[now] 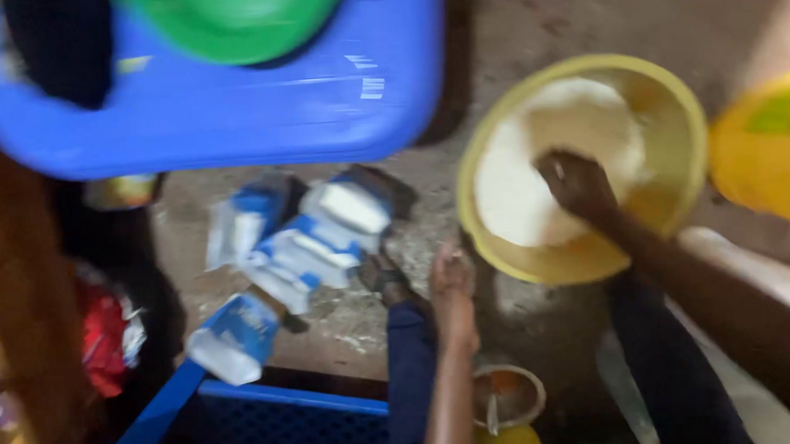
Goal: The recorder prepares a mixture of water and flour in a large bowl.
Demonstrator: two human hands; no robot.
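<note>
Head view, blurred by motion. Floor [528, 16] is bare rough concrete, grey-brown, dusty, with pale white spills near the packets and under the basin. Dim indoor corner, cluttered.

Right hand [576, 182] is down inside a yellow plastic basin [685, 120] that sits on the floor upper right; fingers pressed into a mound of white flour or dough [533, 156] that fills most of the basin. Hand curled into the mass, grasping it loosely; exact finger closure cannot be told through the blur.

Left hand [451, 286] hangs just left of the basin rim, not touching it, fingers partly curled, nothing visible in it; whether it is really closed cannot be told.

Dark blue trouser legs [411, 370] run down on both sides of the basin.

A small tin [506, 395] with something orange inside and a spoon handle stands near the bottom edge, below the basin, just beside the left forearm.

Blue-and-white packets [308, 238] lie scattered on the floor centre-left, some torn open.

Blue plastic stool or table [234, 114] upper left, with a green bowl [235, 22] on top. Blue crate [244, 420] at the bottom. Yellow container [760, 157] at the right edge. Brown wooden post [16, 288] on the left, red wrapping [106, 341] beside it.
</note>
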